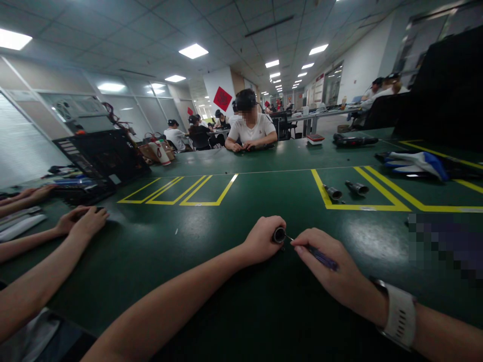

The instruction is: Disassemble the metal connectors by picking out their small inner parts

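Over the green tabletop [211, 261], my left hand [262, 241] is closed around a dark, hollow cylindrical part [279, 235], its round open end turned towards me. My right hand [328, 261] pinches a screwdriver [322, 257] with a purplish see-through handle. The screwdriver's thin shaft points left, its tip at or close to the right side of the part; whether they touch I cannot tell. Two similar dark cylindrical parts [333, 192] lie farther off inside a yellow-taped box. A tiny dark piece sits just below the part in my left hand.
Blue-and-white gloves [418, 163] lie at the right, near a black power tool [354, 141]. A red-and-white box [315, 139] stands at the back. Another person's hands [85, 218] work at my left, beside a black case [109, 156]. Across the table sits a person [252, 128].
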Motion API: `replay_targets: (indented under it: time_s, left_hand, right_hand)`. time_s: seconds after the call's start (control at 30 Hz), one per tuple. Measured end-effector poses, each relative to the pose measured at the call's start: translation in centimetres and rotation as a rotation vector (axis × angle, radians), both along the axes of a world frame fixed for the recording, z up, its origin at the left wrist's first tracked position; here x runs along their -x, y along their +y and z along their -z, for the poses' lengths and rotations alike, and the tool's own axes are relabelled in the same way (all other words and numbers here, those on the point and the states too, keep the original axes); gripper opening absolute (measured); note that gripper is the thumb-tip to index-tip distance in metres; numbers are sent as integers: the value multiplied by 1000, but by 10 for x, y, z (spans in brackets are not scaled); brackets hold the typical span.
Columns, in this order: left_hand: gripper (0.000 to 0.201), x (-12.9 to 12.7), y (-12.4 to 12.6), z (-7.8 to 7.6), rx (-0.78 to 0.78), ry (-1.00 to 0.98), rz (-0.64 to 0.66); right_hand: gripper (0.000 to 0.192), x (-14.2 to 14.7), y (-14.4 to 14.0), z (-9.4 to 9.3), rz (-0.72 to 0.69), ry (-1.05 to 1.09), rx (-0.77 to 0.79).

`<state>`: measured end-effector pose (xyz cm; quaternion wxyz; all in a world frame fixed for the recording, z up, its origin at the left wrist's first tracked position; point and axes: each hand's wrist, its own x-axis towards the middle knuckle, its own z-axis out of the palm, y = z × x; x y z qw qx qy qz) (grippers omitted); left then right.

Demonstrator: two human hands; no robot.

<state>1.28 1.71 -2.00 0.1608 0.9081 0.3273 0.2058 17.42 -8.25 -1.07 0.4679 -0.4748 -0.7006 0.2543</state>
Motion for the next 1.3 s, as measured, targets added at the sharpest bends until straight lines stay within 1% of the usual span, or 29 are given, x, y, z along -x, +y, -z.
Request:
replay_targets:
  time_s: [0.1, 0.2, 0.3, 0.37, 0.43, 0.57, 0.63, 0.67, 0.73, 0.87, 0.93, 1.13, 1.3]
  left_hand:
    - [12, 1, 0, -1, 3, 3, 7]
    - [13, 2, -1, -1, 7, 8, 14]
    - [13, 2, -1, 0, 7, -11, 36]
    - [13, 2, -1, 0, 15, -19, 36]
    - [13, 2, -1, 0, 21, -15, 24]
    - [12, 1, 0, -1, 1, 4, 10]
    - [11, 1, 0, -1, -13, 21, 26]
    - [10, 1, -1, -2, -19, 29, 34]
    - [10, 2, -1, -2, -30, 41, 40]
    - [12, 2, -1, -1, -38, 40, 36]
    - [12, 2, -2, -1, -37, 44, 35]
    - [12, 2, -2, -1, -69, 65, 49]
    - [12, 2, -2, -1, -84, 92, -13]
  right_hand:
    - [15, -2, 4, -2, 7, 142, 169]
    - [17, -4, 11, -3, 2, 382, 331]
    - [15, -6, 16, -1, -28, 618, 442]
    - [15, -7, 17, 0, -46, 704, 497]
    - [15, -7, 16, 0, -34, 698, 487]
    - [15, -4, 10, -6, 23, 435, 356]
    - [15, -3, 9, -8, 24, 347, 344]
    - [15, -3, 10, -8, 17, 352, 356]
    - [14, -4, 12, -6, -12, 452, 405]
    - [12, -9, 20, 0, -81, 758, 564]
    - [11, -11, 23, 2, -87, 841, 615]
    - [10, -11, 25, 2, -74, 895, 639]
    - [9, -11, 24, 2, -45, 869, 613]
